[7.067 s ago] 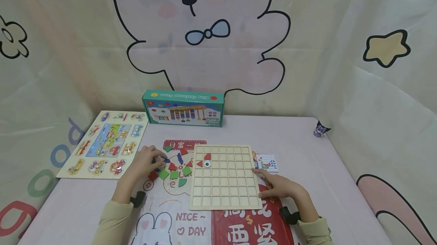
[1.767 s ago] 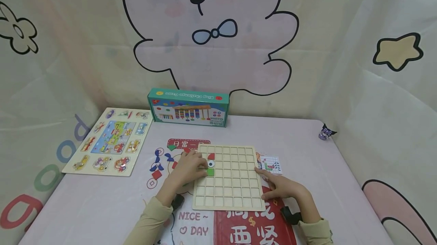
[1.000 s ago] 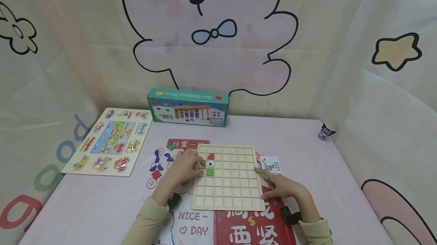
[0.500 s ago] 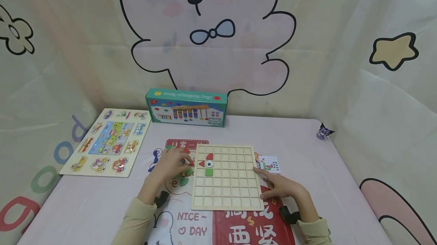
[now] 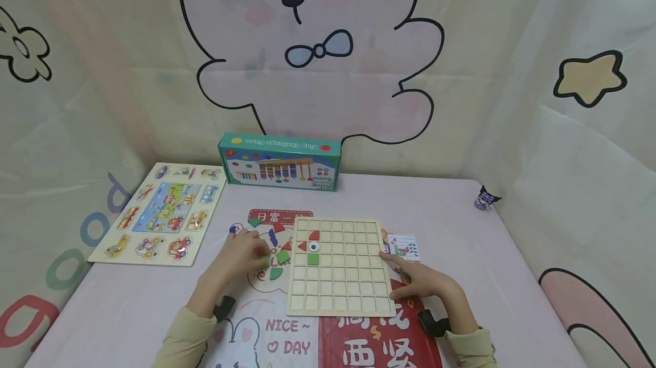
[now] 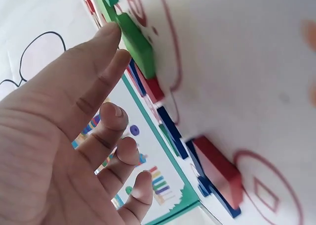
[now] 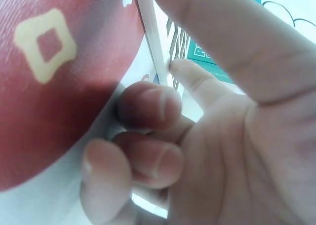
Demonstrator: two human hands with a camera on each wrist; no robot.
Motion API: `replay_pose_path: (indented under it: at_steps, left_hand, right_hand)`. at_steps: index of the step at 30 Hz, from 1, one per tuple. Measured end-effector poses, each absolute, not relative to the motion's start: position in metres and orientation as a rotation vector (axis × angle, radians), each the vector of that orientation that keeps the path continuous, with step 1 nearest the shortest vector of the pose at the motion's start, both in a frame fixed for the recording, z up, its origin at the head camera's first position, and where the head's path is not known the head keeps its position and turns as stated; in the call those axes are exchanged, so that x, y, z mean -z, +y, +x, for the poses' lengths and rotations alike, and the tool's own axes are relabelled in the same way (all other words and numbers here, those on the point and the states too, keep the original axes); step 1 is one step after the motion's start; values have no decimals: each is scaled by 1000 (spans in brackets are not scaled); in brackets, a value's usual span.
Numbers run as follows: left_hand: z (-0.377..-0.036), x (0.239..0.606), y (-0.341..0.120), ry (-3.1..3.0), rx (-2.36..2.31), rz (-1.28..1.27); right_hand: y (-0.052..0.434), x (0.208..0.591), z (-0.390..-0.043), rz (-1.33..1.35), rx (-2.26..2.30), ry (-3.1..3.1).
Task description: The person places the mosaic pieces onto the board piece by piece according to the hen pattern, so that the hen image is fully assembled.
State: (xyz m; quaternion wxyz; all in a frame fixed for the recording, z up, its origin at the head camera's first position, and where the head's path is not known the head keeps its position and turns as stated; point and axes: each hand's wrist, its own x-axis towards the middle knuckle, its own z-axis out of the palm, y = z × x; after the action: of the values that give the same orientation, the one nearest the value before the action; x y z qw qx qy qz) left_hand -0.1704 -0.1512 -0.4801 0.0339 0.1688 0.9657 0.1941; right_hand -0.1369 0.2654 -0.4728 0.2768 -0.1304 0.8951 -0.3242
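Observation:
My left hand (image 5: pixel 240 257) is over loose coloured blocks left of a pale wooden grid board (image 5: pixel 348 277). In the left wrist view, thumb and forefinger reach a green block (image 6: pixel 137 44), their tips at its edge; the other fingers bend loosely. On the board sit a red quarter-round piece (image 5: pixel 314 235), a red triangle (image 5: pixel 303 246), a white piece with a dark dot (image 5: pixel 314 246) and a green square (image 5: pixel 313 259). My right hand (image 5: pixel 425 278) rests at the board's right edge, thumb and forefinger extended against it, other fingers curled underneath.
Red, blue and green blocks lie left of the board, including a red block (image 6: pixel 217 170). A pattern card (image 5: pixel 405 247) is partly under the board's right side. Behind stand a green game box (image 5: pixel 280 163) and a picture puzzle (image 5: pixel 159 214). A purple wrapped sweet (image 5: pixel 485 199) lies far right.
The left hand placed a green square, then the red triangle beside the dotted piece, let go and moved left to the loose blocks. The right hand has stayed at the board's edge.

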Motion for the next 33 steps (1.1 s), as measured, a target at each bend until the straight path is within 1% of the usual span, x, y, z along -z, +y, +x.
replay_pose_path:
  at_steps: [18, 33]
  left_hand:
    - [-163, 486, -167, 3012, -543, 504]
    - [-160, 481, -157, 3032, -591, 577]
  right_hand:
    - [266, 474, -138, -368, 877, 2398]
    - [267, 475, -138, -377, 876, 2402]
